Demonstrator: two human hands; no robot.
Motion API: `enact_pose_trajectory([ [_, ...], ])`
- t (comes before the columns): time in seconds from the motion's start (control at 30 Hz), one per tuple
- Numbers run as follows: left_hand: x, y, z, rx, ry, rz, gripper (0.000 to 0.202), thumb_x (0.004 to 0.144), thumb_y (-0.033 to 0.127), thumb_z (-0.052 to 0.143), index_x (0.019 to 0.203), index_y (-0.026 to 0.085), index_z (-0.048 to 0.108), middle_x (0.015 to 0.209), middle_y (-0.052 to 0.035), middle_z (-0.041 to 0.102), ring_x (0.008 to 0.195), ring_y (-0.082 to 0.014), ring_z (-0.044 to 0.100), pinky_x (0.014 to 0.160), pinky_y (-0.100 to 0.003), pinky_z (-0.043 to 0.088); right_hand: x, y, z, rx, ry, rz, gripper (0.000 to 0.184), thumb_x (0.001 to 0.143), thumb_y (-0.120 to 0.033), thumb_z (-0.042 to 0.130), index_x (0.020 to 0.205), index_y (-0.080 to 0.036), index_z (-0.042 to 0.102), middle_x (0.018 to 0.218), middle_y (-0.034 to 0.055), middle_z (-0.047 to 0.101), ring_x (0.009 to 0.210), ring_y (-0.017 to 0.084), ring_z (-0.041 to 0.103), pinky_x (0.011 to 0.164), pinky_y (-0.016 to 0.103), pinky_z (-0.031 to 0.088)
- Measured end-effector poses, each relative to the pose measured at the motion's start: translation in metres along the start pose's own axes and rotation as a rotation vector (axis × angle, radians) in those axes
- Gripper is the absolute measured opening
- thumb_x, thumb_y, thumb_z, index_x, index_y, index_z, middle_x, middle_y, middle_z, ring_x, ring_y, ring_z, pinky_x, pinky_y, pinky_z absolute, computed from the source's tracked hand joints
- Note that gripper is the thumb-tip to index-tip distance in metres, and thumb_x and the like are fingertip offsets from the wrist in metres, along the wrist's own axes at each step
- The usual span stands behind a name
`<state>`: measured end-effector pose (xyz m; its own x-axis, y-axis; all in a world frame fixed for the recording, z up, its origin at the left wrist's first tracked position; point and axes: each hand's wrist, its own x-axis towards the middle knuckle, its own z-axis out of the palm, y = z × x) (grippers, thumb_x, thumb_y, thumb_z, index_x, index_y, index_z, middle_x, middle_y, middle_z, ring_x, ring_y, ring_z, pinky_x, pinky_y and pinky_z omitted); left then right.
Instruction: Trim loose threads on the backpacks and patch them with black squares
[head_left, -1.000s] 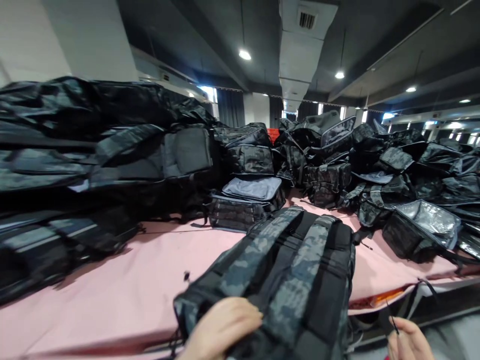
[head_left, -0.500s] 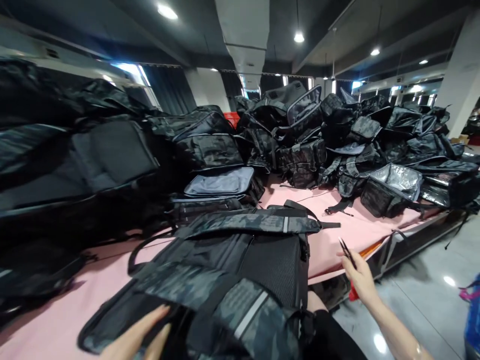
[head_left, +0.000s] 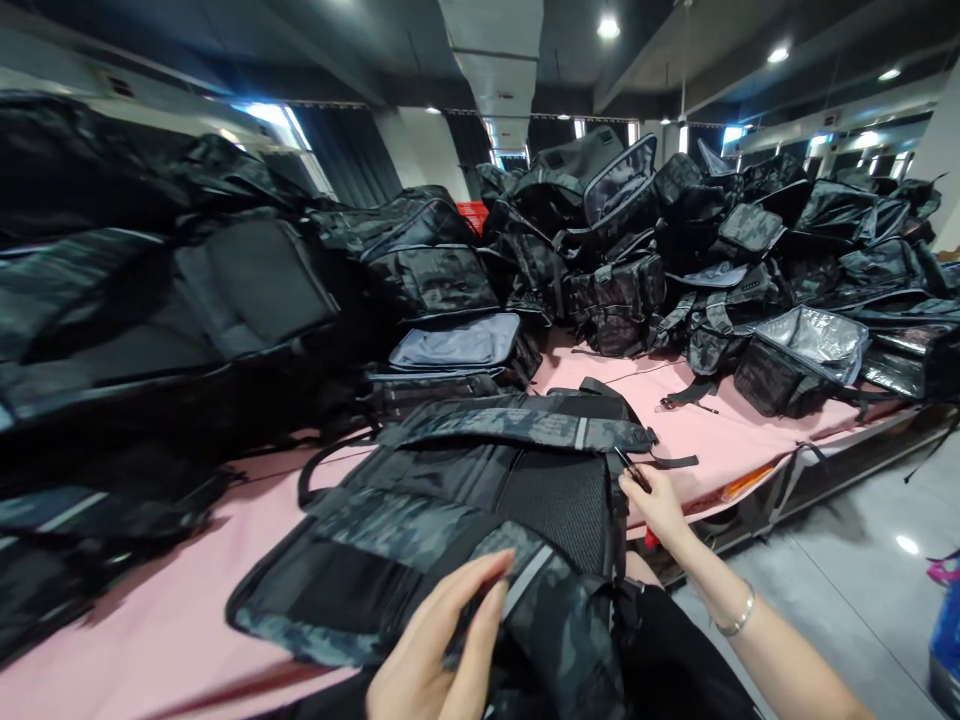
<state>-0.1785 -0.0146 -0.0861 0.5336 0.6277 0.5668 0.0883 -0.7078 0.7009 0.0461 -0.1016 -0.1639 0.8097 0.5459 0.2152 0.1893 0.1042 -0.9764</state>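
Observation:
A black and grey camouflage backpack (head_left: 442, 520) lies in front of me with its straps and mesh back panel facing up. Over its near shoulder strap (head_left: 570, 600) hovers my left hand (head_left: 450, 630), thumb and fingers slightly apart, with nothing visible between them. My right hand (head_left: 660, 505) is closed around small dark thread snips (head_left: 636, 472), their thin tip pointing at the end of the far shoulder strap (head_left: 517, 428). Whether the tip touches the strap I cannot tell. A bracelet (head_left: 739, 612) circles my right wrist.
Piled camouflage bags (head_left: 247, 290) rise on the left, and more bags (head_left: 615, 290) cover the back of the pink-covered table (head_left: 667, 400). One bag with a silver lining (head_left: 814, 340) stands open at the right. Beyond the table edge is a shiny grey floor (head_left: 847, 560).
My right hand has moved left with the snips, up to the far strap's end. My left hand has risen and shifted right over the near strap. The view has shifted slightly.

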Motion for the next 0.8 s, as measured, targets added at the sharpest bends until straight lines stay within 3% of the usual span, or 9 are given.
enact_pose_trajectory([
  [0.1, 0.016, -0.004, 0.023, -0.122, -0.13, -0.178, 0.026, 0.076, 0.039, 0.056, 0.093, 0.02, 0.065, 0.092, -0.0058, 0.069, 0.079, -0.0197, 0.065, 0.076, -0.032, 0.053, -0.024, -0.024, -0.003, 0.136, -0.157, 0.102, 0.026, 0.074, -0.04, 0.056, 0.075, -0.015, 0.053, 0.058, -0.0047, 0.038, 0.05, 0.006, 0.03, 0.047, 0.019, 0.027],
  [0.23, 0.026, -0.012, 0.044, -0.273, -0.283, -0.472, 0.038, 0.074, 0.046, 0.054, 0.087, 0.012, 0.065, 0.069, -0.0068, 0.068, 0.053, -0.0162, 0.061, 0.05, -0.027, 0.05, -0.057, -0.048, 0.005, 0.128, -0.317, 0.06, 0.024, 0.075, -0.037, 0.057, 0.069, -0.015, 0.051, 0.06, -0.0041, 0.037, 0.055, 0.007, 0.033, 0.053, 0.02, 0.03],
  [0.3, 0.023, -0.011, 0.046, -0.389, -0.276, -0.592, 0.042, 0.072, 0.051, 0.055, 0.079, 0.011, 0.063, 0.063, -0.0056, 0.065, 0.047, -0.014, 0.057, 0.042, -0.024, 0.045, -0.069, -0.053, 0.01, 0.088, -0.383, 0.042, 0.022, 0.076, -0.035, 0.056, 0.069, -0.015, 0.052, 0.061, -0.0036, 0.039, 0.057, 0.008, 0.035, 0.054, 0.02, 0.03],
  [0.4, 0.014, -0.003, 0.043, -0.575, -0.163, -0.702, 0.047, 0.07, 0.057, 0.054, 0.076, 0.011, 0.059, 0.067, -0.0049, 0.063, 0.048, -0.0122, 0.055, 0.041, -0.023, 0.043, -0.082, -0.057, 0.016, -0.004, -0.43, 0.012, 0.019, 0.078, -0.033, 0.053, 0.07, -0.015, 0.054, 0.058, -0.0037, 0.041, 0.054, 0.008, 0.036, 0.05, 0.019, 0.029],
  [0.5, 0.006, 0.003, 0.039, -0.576, -0.126, -0.673, 0.042, 0.071, 0.055, 0.055, 0.069, 0.014, 0.056, 0.059, 0.0005, 0.056, 0.047, -0.0101, 0.05, 0.044, -0.021, 0.042, -0.091, -0.061, 0.021, -0.108, -0.463, -0.057, 0.015, 0.079, -0.028, 0.052, 0.071, -0.016, 0.054, 0.055, -0.0045, 0.042, 0.049, 0.006, 0.033, 0.047, 0.019, 0.027],
  [0.63, -0.004, -0.001, 0.041, -0.304, -0.099, -0.504, 0.033, 0.076, 0.047, 0.054, 0.063, 0.017, 0.051, 0.048, 0.0049, 0.047, 0.041, -0.0081, 0.042, 0.043, -0.019, 0.038, -0.098, -0.063, 0.023, -0.185, -0.491, -0.163, 0.008, 0.077, -0.022, 0.052, 0.071, -0.017, 0.054, 0.059, -0.0036, 0.047, 0.051, 0.006, 0.037, 0.048, 0.018, 0.029],
  [0.73, -0.016, -0.006, 0.041, -0.157, 0.026, -0.362, 0.026, 0.08, 0.039, 0.051, 0.066, 0.018, 0.054, 0.053, 0.0031, 0.051, 0.044, -0.0084, 0.045, 0.045, -0.02, 0.038, -0.097, -0.059, 0.02, -0.224, -0.45, -0.119, 0.011, 0.079, -0.024, 0.051, 0.071, -0.017, 0.054, 0.055, -0.0045, 0.044, 0.048, 0.006, 0.035, 0.046, 0.018, 0.027],
  [0.8, -0.024, -0.006, 0.036, -0.224, 0.154, -0.312, 0.022, 0.081, 0.035, 0.05, 0.068, 0.017, 0.054, 0.056, 0.0026, 0.052, 0.046, -0.0083, 0.047, 0.045, -0.02, 0.039, -0.094, -0.057, 0.018, -0.247, -0.414, -0.064, 0.015, 0.08, -0.027, 0.05, 0.071, -0.017, 0.053, 0.053, -0.005, 0.041, 0.047, 0.006, 0.033, 0.045, 0.019, 0.026],
])
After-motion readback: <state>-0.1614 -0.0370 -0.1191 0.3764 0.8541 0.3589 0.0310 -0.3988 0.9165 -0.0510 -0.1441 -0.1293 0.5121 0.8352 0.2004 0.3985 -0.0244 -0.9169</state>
